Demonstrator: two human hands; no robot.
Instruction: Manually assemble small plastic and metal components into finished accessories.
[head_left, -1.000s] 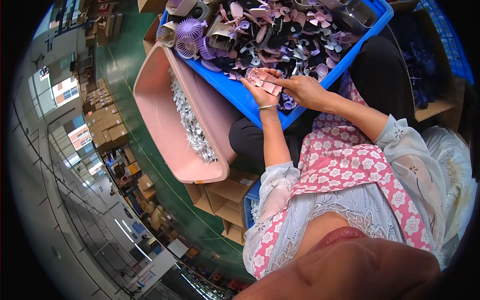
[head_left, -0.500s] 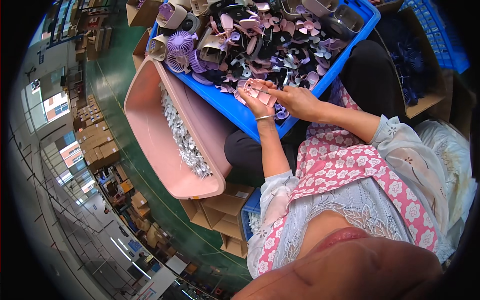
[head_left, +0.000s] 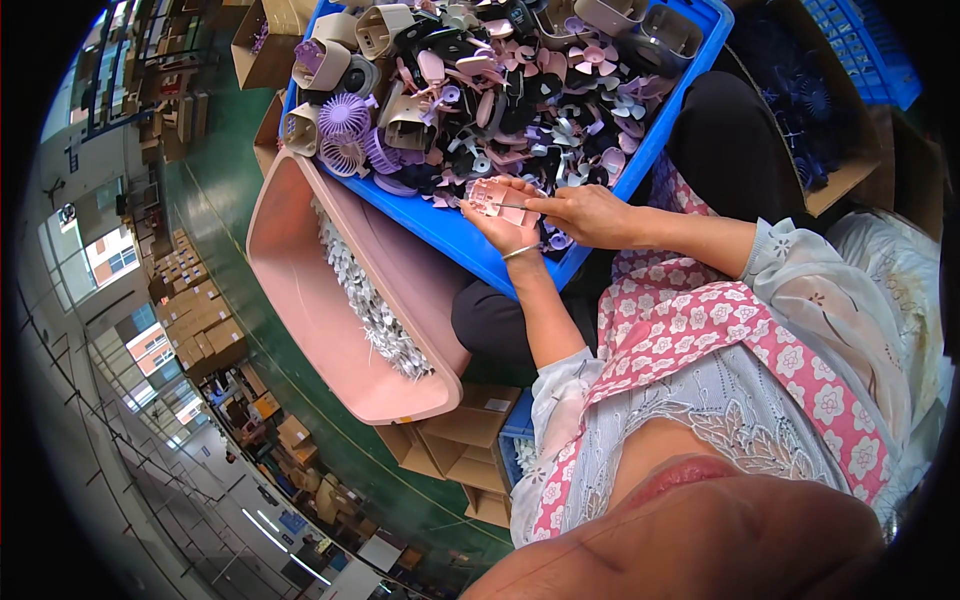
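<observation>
My left hand (head_left: 500, 232) is wrapped round a pink plastic housing piece (head_left: 492, 193), its hollow, ribbed side facing up. In my right hand (head_left: 592, 216) is a thin metal-shafted tool (head_left: 514, 206), looking like a screwdriver; its handle is hidden in my fingers. The shaft lies across the housing, its tip over the inside. Both hands are above the near corner of a blue crate (head_left: 430, 228). Pink, purple, white and black fan parts fill that crate, among them a purple fan grille (head_left: 344, 117) and beige housings (head_left: 407, 125).
A pink bin (head_left: 290, 270) holding white pieces stands left of the crate. Below it are cardboard boxes (head_left: 455, 435) and a small blue container (head_left: 517, 428). At the right, a carton (head_left: 850, 180) holds dark blue grilles. My knees flank the crate's near corner.
The view has shifted slightly. The pink housing lies flatter in my left hand, its inside showing more. The tool's shaft still reaches over it.
</observation>
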